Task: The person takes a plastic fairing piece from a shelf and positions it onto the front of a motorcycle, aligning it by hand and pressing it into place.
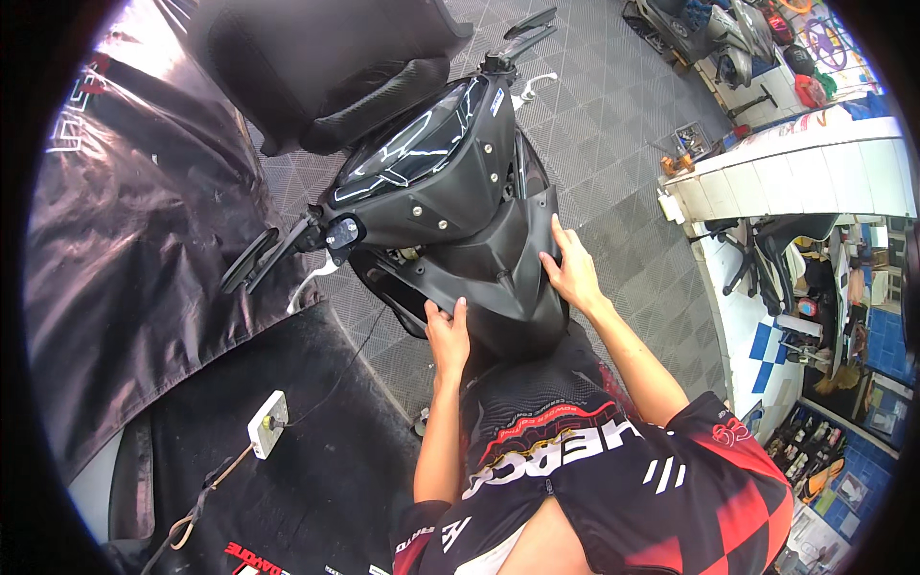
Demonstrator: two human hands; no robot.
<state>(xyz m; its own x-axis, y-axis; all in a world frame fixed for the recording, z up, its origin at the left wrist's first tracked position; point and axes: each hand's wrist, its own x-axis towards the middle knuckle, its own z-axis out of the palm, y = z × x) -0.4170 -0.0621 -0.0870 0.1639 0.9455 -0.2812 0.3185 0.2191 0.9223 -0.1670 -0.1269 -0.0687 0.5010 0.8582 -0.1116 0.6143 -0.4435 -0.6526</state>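
A matte black scooter [383,216] stands in front of me, its front facing me. Both hands are on its V-shaped front panel [484,259], one at either side. My left hand [448,337] is closed at the panel's lower left edge, thumb along the front, other fingers bent beside it. On the right edge my right hand [573,273] is closed too, thumb and forefinger against the panel; the other fingertips are partly hidden. Screws dot the upper cowl [441,206]. Whether the front panel is fully fastened to the scooter, I cannot tell.
Brake levers [311,287] jut out on both sides. A black seat [326,67] lies behind the windscreen. At left, a power strip [268,425] with a cable lies on a black surface, near a dark draped cover [144,249]. A white counter [795,182] and an office chair [771,259] stand right.
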